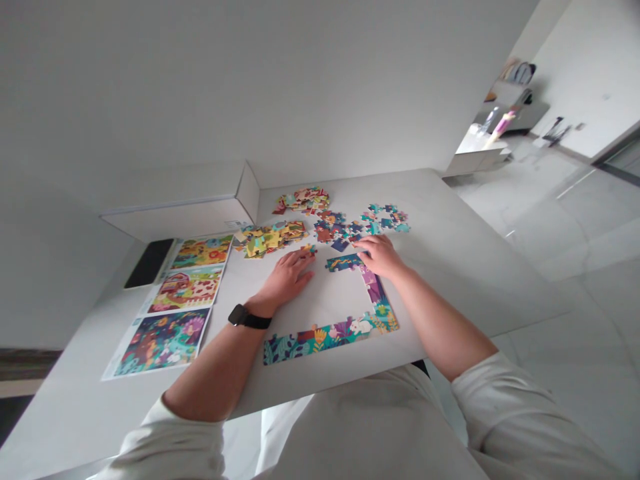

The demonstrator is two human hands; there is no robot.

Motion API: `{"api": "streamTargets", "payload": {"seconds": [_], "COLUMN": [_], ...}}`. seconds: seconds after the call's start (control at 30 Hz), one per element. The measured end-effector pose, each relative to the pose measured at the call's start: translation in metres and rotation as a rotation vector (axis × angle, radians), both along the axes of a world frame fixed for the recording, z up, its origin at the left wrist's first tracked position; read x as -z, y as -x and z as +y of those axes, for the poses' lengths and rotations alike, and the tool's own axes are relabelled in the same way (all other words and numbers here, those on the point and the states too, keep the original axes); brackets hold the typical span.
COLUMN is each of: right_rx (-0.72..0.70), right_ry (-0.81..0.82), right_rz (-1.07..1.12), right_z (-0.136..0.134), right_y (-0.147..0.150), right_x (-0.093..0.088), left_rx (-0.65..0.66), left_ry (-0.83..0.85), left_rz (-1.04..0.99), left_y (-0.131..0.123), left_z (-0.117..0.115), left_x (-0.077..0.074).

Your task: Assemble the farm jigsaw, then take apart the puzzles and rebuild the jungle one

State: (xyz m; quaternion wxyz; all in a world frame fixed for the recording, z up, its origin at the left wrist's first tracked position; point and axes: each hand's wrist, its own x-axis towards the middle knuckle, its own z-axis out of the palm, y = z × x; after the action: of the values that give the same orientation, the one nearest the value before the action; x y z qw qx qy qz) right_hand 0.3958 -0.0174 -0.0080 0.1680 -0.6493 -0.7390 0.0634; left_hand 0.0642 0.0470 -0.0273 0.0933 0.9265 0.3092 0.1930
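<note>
On the pale table [320,393] lies a partly joined puzzle border [333,337], its bottom and right sides connected and a blue strip [343,262] at its top. My left hand [289,275] rests with fingers apart, fingertips at an orange and teal piece [311,249]. My right hand [379,255] is over the border's top right corner, its fingers bent and close to a small dark reddish piece [355,239]; whether it grips the piece is too small to tell. Loose blue and brown pieces [327,230] lie just beyond the hands.
Yellow pieces [270,239], a red and green pile [303,199] and teal pieces [385,218] lie farther back. At the left are a picture sheet [165,340] and a dark phone [149,263]. A white box [185,213] stands against the wall.
</note>
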Motion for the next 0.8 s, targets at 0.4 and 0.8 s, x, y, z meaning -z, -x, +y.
{"api": "streamTargets", "payload": {"seconds": [0.4, 0.8], "right_rx": [0.365, 0.614], "right_ry": [0.150, 0.052], "right_rz": [-0.089, -0.036], "right_z": [0.001, 0.005], "right_y": [-0.015, -0.069], "right_x": [0.001, -0.014], "left_rx": [0.000, -0.016], "left_ry": [0.011, -0.021], "left_rz": [0.000, 0.024], "left_y": [-0.001, 0.000], "left_z": [-0.003, 0.001], "left_x": [-0.005, -0.008]}}
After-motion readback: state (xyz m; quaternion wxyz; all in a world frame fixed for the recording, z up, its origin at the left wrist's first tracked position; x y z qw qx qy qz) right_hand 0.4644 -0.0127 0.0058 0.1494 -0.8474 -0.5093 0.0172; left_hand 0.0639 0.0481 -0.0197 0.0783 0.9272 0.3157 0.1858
